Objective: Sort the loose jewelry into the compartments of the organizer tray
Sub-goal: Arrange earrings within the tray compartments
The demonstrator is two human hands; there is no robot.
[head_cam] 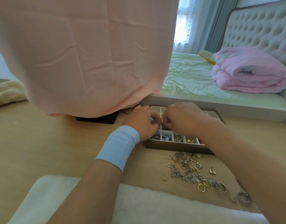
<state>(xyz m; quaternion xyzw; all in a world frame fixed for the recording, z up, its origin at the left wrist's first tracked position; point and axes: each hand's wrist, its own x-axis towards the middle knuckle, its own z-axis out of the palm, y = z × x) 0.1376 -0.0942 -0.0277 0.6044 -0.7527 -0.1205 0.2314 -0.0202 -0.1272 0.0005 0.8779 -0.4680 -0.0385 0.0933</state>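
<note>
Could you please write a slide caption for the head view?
Left hand and right hand meet above the organizer tray; loose jewelry lies on the table.

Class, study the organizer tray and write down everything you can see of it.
The organizer tray is a shallow rectangular box with a dark wood-looking frame and pale dividers forming small square compartments. It lies flat on the light table. Its near row holds blue, pearly and gold pieces; visible far cells look empty. The left hand and right hand are over its middle, hiding those cells.
</note>
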